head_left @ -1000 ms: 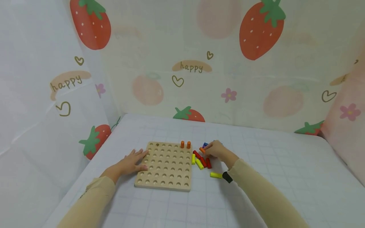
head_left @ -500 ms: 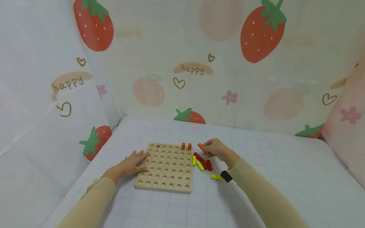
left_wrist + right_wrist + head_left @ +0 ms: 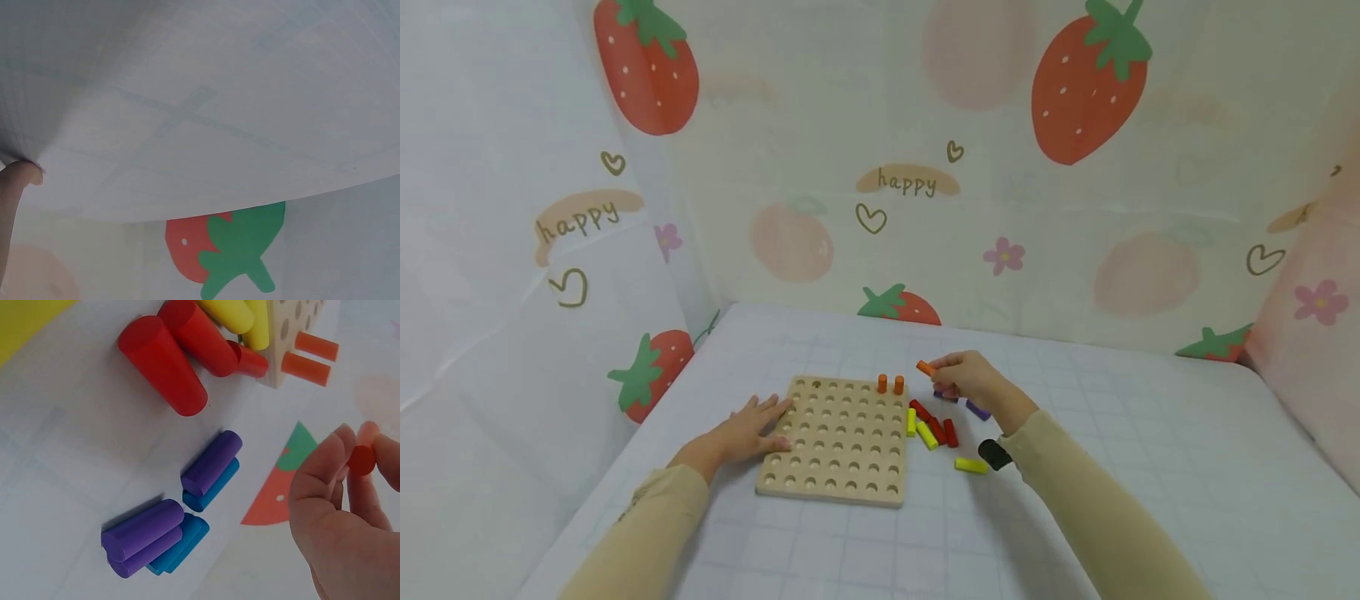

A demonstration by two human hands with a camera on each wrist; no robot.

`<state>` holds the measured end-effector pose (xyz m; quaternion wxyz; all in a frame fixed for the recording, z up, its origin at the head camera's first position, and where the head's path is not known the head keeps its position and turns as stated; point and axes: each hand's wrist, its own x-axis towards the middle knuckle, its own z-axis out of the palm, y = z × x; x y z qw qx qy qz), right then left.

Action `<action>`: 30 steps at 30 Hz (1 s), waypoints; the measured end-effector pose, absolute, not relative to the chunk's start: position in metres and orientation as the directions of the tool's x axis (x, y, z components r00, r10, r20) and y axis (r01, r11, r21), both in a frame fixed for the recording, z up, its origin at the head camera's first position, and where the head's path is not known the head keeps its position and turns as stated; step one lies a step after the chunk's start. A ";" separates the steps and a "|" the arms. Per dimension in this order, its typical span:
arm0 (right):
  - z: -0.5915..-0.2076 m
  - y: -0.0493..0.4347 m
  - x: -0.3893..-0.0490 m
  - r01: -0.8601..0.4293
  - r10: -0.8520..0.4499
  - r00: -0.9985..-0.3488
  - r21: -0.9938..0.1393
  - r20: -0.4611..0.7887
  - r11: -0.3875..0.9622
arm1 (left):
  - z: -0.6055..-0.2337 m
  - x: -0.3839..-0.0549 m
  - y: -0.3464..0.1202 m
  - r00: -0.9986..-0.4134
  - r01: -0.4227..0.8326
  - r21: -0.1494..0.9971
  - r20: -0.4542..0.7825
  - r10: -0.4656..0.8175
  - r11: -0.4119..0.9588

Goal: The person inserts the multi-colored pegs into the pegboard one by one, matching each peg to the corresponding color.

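Note:
A square wooden pegboard (image 3: 827,498) with rows of round holes lies on the table. Two orange pegs (image 3: 882,384) stand upright in its back row near the right corner. My left hand (image 3: 737,435) lies along the board's left edge, fingers extended and touching it. In the left wrist view only a fingertip (image 3: 30,173) shows. My right hand (image 3: 973,382) pinches a third orange peg (image 3: 362,460) between thumb and fingers, raised above the table and tilted, to the right of the board's back corner.
Right of the board lie loose red pegs (image 3: 164,365), yellow pegs (image 3: 972,466), purple pegs (image 3: 212,464) and blue pegs (image 3: 181,547). A black object (image 3: 995,454) shows under the right wrist. Strawberry-printed cloth walls (image 3: 790,333) rise behind the table.
My right hand has lifted the orange peg up from among the loose pegs, uncovering purple ones beneath. The left hand stays at the board's edge.

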<state>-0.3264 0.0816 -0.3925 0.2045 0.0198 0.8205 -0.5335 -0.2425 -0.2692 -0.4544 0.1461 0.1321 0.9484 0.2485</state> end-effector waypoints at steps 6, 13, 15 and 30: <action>-0.395 0.080 -0.329 0.262 -0.163 -0.928 -0.896 -0.336 0.359 | -0.453 -0.243 -0.272 -0.923 0.196 0.510 -0.191 0.333 0.837; -0.397 0.074 -0.331 0.270 -0.136 -0.936 -0.910 -0.325 0.316 | -0.453 -0.243 -0.271 -0.922 0.186 0.505 -0.205 0.327 0.843; -0.397 0.073 -0.332 0.263 -0.137 -0.938 -0.912 -0.317 0.314 | -0.452 -0.242 -0.271 -0.923 0.181 0.505 -0.209 0.323 0.844; -0.395 0.051 -0.340 0.235 -0.146 -0.950 -0.940 -0.276 0.247 | -0.453 -0.241 -0.272 -0.922 0.199 0.524 -0.187 0.339 0.828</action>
